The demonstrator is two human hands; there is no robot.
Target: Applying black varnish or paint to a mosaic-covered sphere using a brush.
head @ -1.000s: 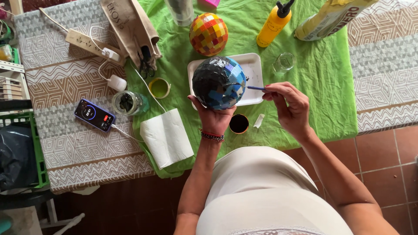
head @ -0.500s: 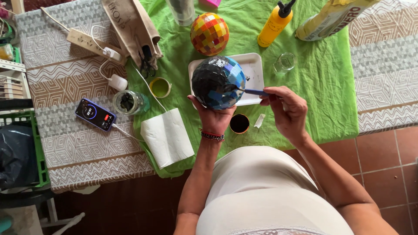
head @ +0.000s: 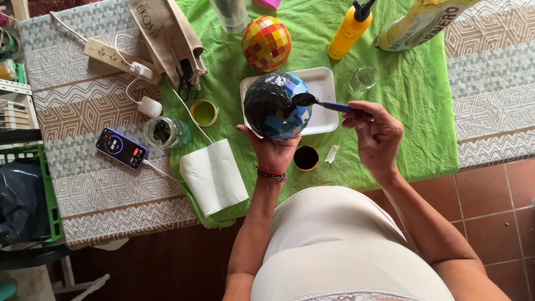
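My left hand (head: 271,147) cups a mosaic ball (head: 276,105) from below, its blue and black tiles partly smeared with dark paste. My right hand (head: 374,132) grips a blue-handled spoon (head: 326,103) whose dark-loaded bowl touches the ball's right side. Under the ball lies a white rectangular tray (head: 323,95). A small round pot of dark paste (head: 306,158) stands on the green cloth (head: 412,95) just below, between my two wrists.
A finished orange and yellow mosaic ball (head: 266,43), a yellow squeeze bottle (head: 349,30) and a small glass (head: 363,78) stand behind. To the left are a paper towel roll (head: 214,176), a glass jar (head: 163,132), a yellow lid (head: 203,112), a charging phone (head: 121,147) and a power strip (head: 111,56).
My right hand has brought the spoon leftward onto the ball's right side. My left hand has kept the ball in place over the tray.
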